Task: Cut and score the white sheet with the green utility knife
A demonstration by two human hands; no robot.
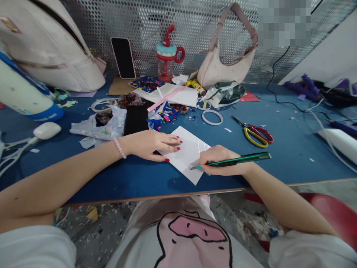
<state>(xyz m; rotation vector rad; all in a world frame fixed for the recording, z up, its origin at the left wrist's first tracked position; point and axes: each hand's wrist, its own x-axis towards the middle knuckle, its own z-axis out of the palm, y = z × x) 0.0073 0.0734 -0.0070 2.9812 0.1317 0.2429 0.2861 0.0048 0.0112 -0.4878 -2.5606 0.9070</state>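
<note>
White card (185, 152) lies mid-tabletop (279, 163). The left hand (152, 145) has an open grip, pressed flat at its 9 o'clock side. The right hand (220, 160) has its grip closed round a green knife (240, 159), blade at 5 o'clock. Cutting looks in hand, and a clean line calls for firm pressure. Scissors (255, 134) lie at 2 o'clock.

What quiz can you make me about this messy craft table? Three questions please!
1. True or false: the right hand is empty.
2. What does the left hand press flat? A) white sheet B) plate C) book
3. What colours are the handles of the scissors?
Key: 1 false, it grips the green cutter; 2 A; 3 red and yellow.
</note>
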